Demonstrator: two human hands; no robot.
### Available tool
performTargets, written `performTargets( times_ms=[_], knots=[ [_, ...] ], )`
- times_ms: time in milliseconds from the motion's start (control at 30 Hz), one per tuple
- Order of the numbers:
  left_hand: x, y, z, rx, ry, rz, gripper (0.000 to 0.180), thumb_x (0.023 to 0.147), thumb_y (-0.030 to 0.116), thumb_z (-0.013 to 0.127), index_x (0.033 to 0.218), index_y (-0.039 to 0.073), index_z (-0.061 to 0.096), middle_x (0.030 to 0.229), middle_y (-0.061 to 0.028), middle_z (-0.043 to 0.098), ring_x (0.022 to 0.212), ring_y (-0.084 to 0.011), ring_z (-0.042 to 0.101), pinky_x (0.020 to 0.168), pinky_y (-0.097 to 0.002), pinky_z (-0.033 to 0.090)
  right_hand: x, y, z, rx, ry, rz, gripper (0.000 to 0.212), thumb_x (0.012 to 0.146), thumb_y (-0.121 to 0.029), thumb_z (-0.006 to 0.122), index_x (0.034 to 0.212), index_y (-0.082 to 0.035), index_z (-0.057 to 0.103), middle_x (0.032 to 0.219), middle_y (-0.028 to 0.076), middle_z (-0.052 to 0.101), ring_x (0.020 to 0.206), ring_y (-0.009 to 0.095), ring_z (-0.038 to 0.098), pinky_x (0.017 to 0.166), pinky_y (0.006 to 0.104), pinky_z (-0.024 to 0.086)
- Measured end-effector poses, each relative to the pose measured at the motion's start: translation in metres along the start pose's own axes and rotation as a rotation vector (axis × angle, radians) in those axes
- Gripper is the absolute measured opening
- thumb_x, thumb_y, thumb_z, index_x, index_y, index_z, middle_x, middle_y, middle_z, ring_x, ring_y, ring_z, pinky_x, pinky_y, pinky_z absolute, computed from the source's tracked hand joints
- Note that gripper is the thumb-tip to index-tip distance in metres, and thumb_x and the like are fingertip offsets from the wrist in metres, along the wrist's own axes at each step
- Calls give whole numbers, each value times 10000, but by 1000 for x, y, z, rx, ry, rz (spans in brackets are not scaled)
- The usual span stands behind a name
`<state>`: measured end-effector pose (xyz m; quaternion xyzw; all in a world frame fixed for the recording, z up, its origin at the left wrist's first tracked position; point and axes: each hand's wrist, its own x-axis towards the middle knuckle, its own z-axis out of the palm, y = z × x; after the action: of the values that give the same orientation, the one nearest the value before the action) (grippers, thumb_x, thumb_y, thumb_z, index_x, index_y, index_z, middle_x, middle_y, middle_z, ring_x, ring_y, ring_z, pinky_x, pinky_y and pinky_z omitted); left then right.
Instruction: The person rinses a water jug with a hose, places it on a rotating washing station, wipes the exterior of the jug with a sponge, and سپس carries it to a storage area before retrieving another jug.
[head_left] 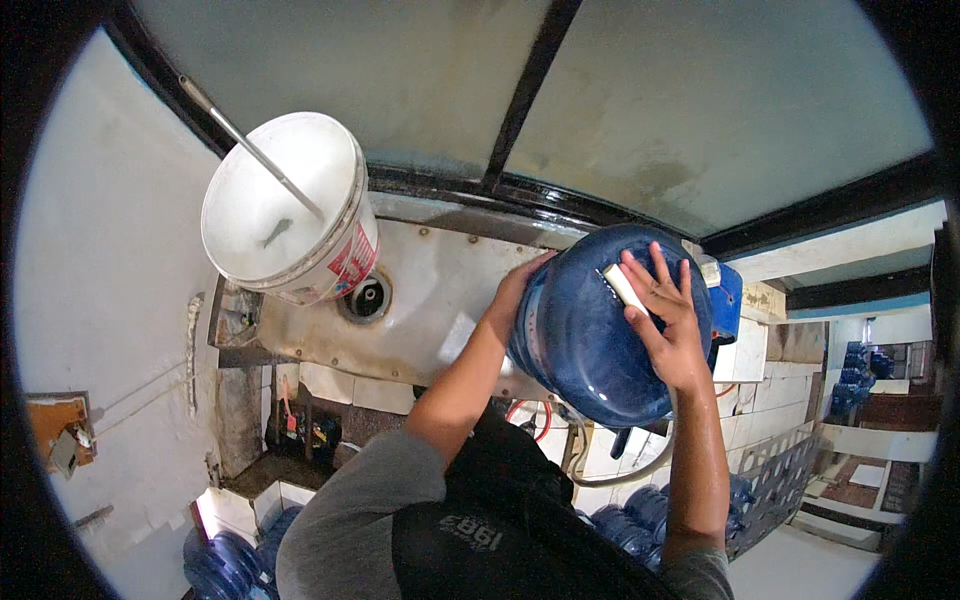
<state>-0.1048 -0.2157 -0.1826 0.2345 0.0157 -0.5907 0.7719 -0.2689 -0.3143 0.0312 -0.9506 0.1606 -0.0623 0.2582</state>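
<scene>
A large blue water jug (590, 340) is tipped over the right part of the metal counter, its round base turned up toward me. My left hand (515, 290) grips the jug's left side, with the fingertips hidden behind it. On the base, my right hand (668, 318) presses a small white block (626, 288) that looks like a scrubbing brush. The block lies under the palm side of the fingers, which are partly spread, with the thumb along its lower end.
A white bucket (345, 200) with a long metal-handled tool (250, 145) stands on the stained metal counter (420, 290), beside a round drain opening (368, 297). Behind runs a dark-framed glass panel (700, 110). More blue jugs (630, 520) lie below, near a hose (630, 475).
</scene>
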Motion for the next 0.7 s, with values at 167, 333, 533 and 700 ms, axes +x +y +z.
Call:
performTargets(
  times_ms=[167,333,533,700],
  knots=[
    [-61,-107,-5,111,346,693,599,1065,396,473,1499,-17,464,1496,-196,532,1376,-237,523,1170,-416,404,7,-3,3,-5,34,15,472,963,-190,638,1434,-148,632,1552,42,544,1570,331,271,1263,582,-29],
    [-5,-57,-41,237,176,319,619,1049,505,500,1429,20,556,1321,-138,663,1184,-225,651,1063,-372,487,8,-4,5,-30,63,33,475,967,-215,635,1441,-181,630,1571,12,523,1586,337,219,1243,614,-70],
    [-45,21,87,71,115,-25,481,1040,452,534,1291,62,664,1191,-102,719,1012,-194,715,911,-356,572,-6,0,-2,31,-20,-41,498,958,-213,643,1455,-197,619,1576,22,514,1583,326,238,1252,598,-76],
    [-107,-46,110,787,334,825,775,944,378,713,1535,-19,407,1535,-246,461,1411,-346,479,1182,-435,362,-5,8,2,35,56,-19,501,948,-213,650,1448,-177,621,1569,16,522,1558,318,303,1264,604,-1]
  ],
)
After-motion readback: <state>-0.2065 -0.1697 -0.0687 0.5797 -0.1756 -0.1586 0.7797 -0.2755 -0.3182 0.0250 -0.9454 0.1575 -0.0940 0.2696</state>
